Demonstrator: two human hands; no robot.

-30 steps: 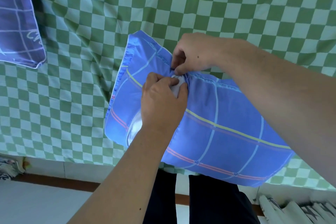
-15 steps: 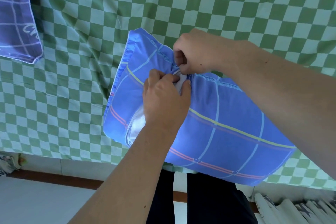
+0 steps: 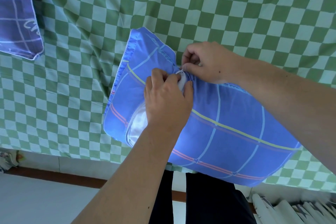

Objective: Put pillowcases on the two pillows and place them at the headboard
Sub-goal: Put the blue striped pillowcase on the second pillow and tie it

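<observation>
I see the blue plaid pillowcase [image 3: 227,132] lying on the bed near its front edge, stuffed plump, with the white pillow [image 3: 138,125] showing through a gap along its left side. A second, darker purple-blue plaid pillow [image 3: 16,14] lies flat at the far left.

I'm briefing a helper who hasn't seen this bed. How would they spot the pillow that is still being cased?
On the green-and-white checkered bedsheet, look to the near edge, not the top-left corner. There lies the bright blue plaid pillowcase, with the left hand and right hand gripping its opening. Unlike the darker purple-blue cased pillow, white pillow filling still shows.
</observation>
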